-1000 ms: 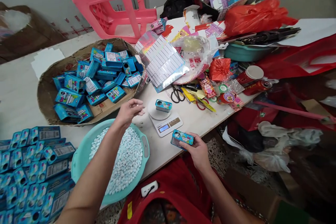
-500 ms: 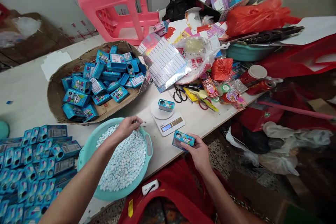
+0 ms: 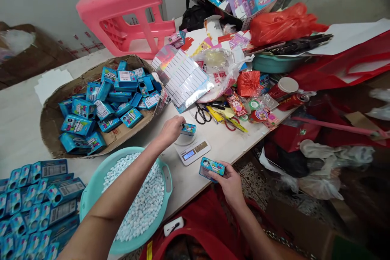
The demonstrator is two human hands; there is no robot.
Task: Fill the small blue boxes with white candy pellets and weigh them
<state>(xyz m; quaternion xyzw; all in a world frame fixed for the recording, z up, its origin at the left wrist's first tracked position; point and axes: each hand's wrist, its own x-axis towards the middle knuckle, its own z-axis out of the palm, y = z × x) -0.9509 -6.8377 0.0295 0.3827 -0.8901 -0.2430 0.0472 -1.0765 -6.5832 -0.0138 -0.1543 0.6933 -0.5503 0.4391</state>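
Note:
My left hand has its fingers pinched together at the left end of a small blue candy box. That box lies on the round plate of a white digital scale, and whatever is between the fingertips is hidden. In my right hand is another blue candy box, gripped by its lower end just above the table's front edge. Below my left forearm sits a turquoise basin full of small pale candies.
A cut-down carton of jumbled blue boxes stands behind the basin. Rows of blue boxes fill the left front. Scissors, a sticker sheet and an upturned pink stool lie beyond the scale.
My left hand has moved from above the basin's rim, forward and right, to the box on the scale. My right hand still holds its box in nearly the same place.

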